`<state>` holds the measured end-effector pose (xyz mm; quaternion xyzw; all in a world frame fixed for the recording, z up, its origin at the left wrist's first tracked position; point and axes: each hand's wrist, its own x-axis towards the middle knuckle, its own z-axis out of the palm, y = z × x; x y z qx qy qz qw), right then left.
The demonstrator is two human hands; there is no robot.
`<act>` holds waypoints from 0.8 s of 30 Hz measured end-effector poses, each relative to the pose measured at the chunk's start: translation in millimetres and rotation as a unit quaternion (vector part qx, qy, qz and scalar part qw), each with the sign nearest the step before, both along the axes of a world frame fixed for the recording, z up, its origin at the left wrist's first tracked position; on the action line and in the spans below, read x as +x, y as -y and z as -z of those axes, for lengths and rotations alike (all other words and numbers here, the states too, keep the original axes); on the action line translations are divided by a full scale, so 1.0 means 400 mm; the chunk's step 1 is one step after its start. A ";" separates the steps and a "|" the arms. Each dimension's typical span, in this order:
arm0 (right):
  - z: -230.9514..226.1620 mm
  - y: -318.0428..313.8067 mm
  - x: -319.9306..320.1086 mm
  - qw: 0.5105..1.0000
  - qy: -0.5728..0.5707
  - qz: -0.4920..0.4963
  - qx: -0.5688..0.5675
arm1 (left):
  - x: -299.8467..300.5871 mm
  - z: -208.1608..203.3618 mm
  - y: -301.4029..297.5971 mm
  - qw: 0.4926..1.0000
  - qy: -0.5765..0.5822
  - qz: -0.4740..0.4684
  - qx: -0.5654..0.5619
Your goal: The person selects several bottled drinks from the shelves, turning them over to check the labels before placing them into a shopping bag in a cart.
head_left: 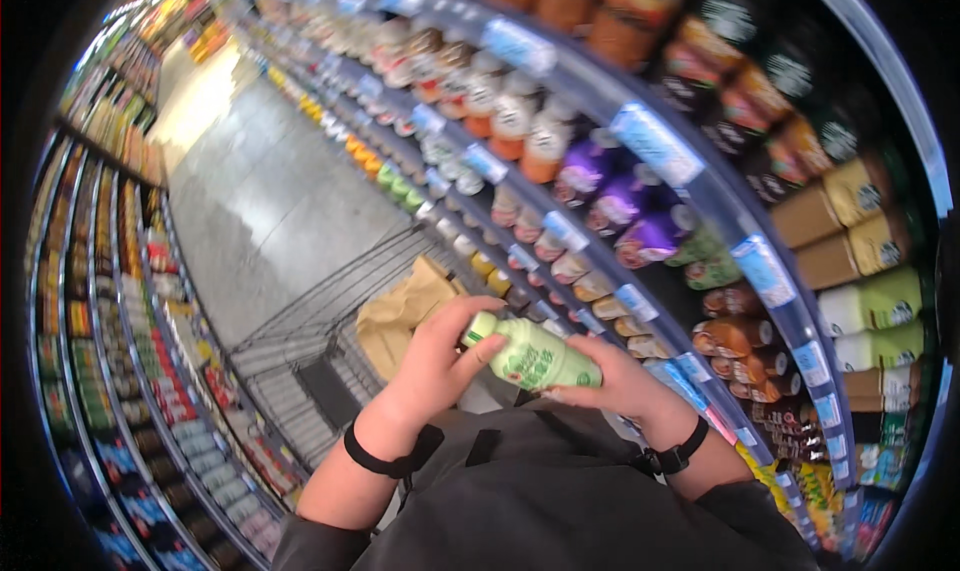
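A pale green bottle (540,355) with a green cap lies tilted across both my hands, in front of my dark top. My left hand (445,356) closes round the capped end, thumb and fingers on either side of it. Around the bottle's base wraps my right hand (612,379), its thumb along the upper side. Each wrist wears a black band. Just beyond my left hand, a brown paper bag (405,311) sits in a wire shopping cart (300,371).
To my right runs a long shelf (590,231) of bottles, with blue-white price tags along its edges. Purple bottles (620,196) stand there beside orange-and-white ones. Another stocked shelf (110,371) lines the left. Grey floor (290,191) stretches ahead between them.
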<state>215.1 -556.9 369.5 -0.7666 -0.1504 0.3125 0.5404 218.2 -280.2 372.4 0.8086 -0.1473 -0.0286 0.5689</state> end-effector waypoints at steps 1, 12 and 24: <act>0.001 -0.042 -0.002 0.994 -0.093 0.031 0.042 | -0.033 0.009 -0.049 0.995 -0.089 -0.032 -0.043; 0.124 -0.353 0.007 0.984 -0.165 -0.011 0.068 | -0.300 0.310 -0.504 0.929 -0.139 -0.343 -0.013; 0.184 -0.377 -0.133 0.966 -0.229 0.077 -0.095 | -0.458 0.975 -0.802 0.829 -0.380 -0.312 0.267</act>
